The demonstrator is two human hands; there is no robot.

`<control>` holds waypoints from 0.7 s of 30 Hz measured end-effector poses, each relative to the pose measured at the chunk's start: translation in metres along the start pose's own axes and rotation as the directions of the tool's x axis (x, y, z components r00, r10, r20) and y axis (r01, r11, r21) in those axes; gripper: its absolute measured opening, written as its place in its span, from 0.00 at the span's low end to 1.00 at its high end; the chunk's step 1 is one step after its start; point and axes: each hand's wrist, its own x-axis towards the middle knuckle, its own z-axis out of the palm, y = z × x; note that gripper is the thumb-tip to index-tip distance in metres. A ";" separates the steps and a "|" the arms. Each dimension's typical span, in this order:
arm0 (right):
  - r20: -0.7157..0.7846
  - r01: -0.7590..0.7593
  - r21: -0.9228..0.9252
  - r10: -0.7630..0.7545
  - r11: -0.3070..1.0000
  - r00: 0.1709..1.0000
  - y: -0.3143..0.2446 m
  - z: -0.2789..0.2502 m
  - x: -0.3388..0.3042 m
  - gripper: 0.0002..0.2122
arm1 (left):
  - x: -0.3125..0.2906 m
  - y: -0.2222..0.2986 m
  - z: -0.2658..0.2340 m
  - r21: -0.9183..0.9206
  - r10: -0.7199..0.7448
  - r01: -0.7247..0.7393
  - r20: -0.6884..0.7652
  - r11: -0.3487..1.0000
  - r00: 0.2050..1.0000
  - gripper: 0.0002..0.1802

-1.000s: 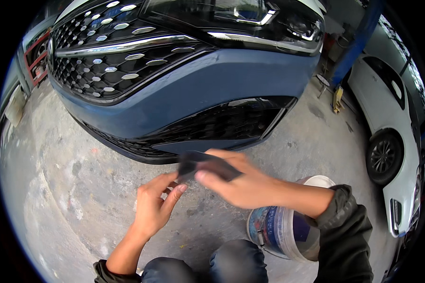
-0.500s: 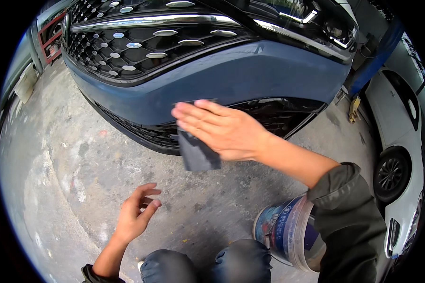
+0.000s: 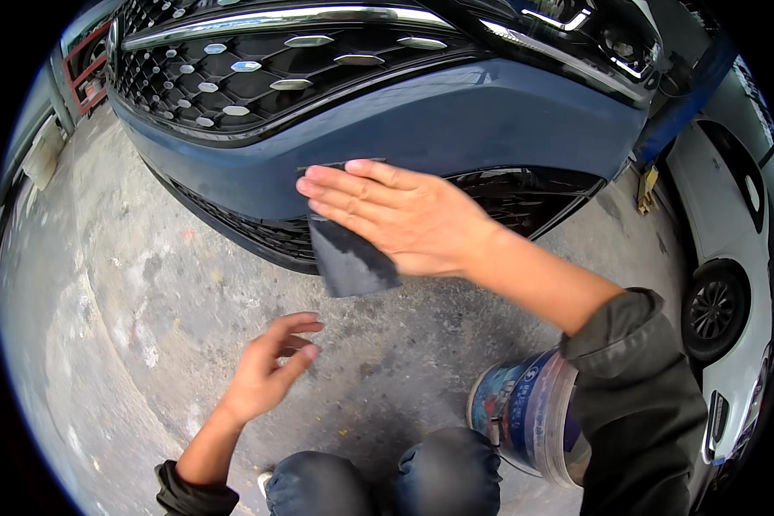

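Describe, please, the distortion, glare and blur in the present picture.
Head view: the white car bends along the fisheye rim; head view: the chrome strip shows bright reflections; head view: the knees look blurred, while the right hand and the dark sheet under it appear fairly sharp.

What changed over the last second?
Right hand moved the dark sheet forward onto the blue bumper, then slightly left, fingers now flat over it. Left hand, earlier at the sheet's edge, is now apart and empty. Unchanged: bucket beside the right knee.
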 end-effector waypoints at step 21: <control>-0.259 -0.406 -0.014 0.389 0.914 0.884 0.025 -0.015 -0.064 0.35 | -0.086 -0.055 -0.067 -0.096 -0.245 0.232 -0.160 0.968 0.956 0.22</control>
